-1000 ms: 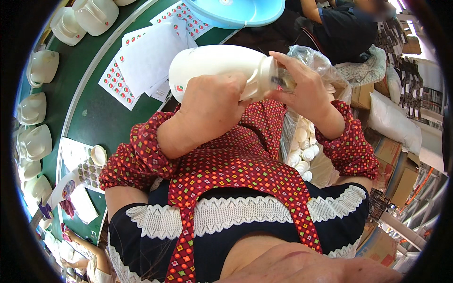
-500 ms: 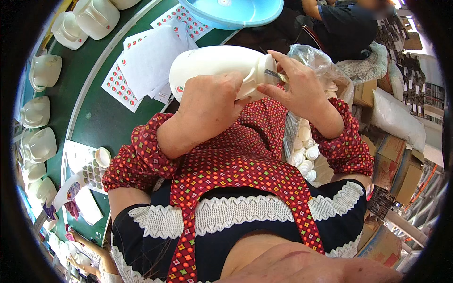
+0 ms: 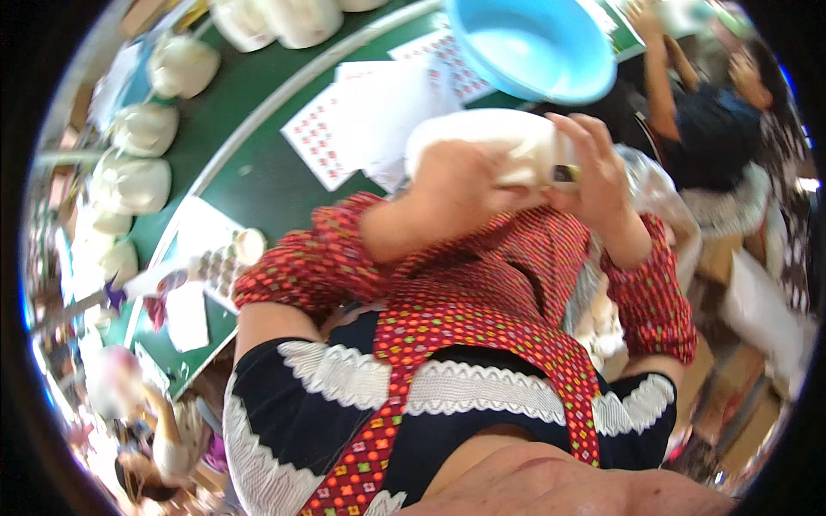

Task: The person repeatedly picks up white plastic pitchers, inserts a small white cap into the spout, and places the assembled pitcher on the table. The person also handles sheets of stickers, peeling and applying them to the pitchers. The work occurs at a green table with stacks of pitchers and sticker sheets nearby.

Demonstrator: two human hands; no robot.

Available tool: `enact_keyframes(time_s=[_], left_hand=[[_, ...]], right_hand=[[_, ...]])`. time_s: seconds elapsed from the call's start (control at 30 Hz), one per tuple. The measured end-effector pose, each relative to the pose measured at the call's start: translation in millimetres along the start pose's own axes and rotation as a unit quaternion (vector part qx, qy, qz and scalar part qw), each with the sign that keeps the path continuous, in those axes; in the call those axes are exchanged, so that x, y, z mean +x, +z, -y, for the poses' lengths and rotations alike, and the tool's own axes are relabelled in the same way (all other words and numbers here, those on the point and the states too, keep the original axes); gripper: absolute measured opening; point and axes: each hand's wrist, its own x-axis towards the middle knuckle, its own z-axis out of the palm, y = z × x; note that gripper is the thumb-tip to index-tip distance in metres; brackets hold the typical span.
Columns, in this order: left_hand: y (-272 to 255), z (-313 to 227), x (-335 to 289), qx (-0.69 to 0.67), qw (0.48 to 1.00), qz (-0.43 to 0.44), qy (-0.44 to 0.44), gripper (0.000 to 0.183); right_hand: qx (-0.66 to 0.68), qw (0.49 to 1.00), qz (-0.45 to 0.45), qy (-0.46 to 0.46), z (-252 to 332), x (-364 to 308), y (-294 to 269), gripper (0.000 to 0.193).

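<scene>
A cream-white jug (image 3: pixel 465 129) with a handle lies on its side in front of my chest, its neck pointing right. My left hand (image 3: pixel 452 176) is closed round its handle side. At the neck end my right hand (image 3: pixel 598 176) grips the rim, fingers over the top and thumb below. Something small and dark shows between the right thumb and fingers, too blurred to name. Motion smears both hands and the jug. Just beyond the jug lie sheets of small round red-and-green stickers (image 3: pixel 317 133) and blank white paper (image 3: pixel 379 103) on the green table (image 3: pixel 258 181).
A light-blue basin (image 3: pixel 533 47) stands at the table's far right. Several white jugs (image 3: pixel 142 129) line the left, behind a pale rail (image 3: pixel 258 129). White screw-like parts (image 3: pixel 607 327) fill a plastic bag by my right side. Other people (image 3: pixel 714 129) sit at far right and lower left.
The view has swung, so the table, basin and jug sit farther right in the picture. Both hands keep their hold on the jug. Another person now shows more at lower left.
</scene>
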Motion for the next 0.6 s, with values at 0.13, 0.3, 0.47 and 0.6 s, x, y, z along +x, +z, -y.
enact_keyframes(time_s=[0.13, 0.3, 0.47, 0.6], left_hand=[[16, -28, -31, -0.075, 0.996, 0.000, -0.054, 0.035], [6, -22, -45, -0.123, 0.988, 0.010, -0.093, 0.034], [-69, 18, -57, -0.110, 0.976, 0.012, -0.187, 0.025], [-119, 72, -69, -0.186, 0.952, -0.153, -0.186, 0.020]], right_hand=[[-0.022, 0.981, 0.035, 0.190, 26, 26, -3, 0.062], [-0.072, 0.967, 0.084, 0.230, 55, 59, 4, 0.064], [0.088, 0.992, -0.030, 0.088, 77, 82, 12, 0.056], [0.073, 0.978, 0.105, 0.163, 58, 62, 19, 0.038]])
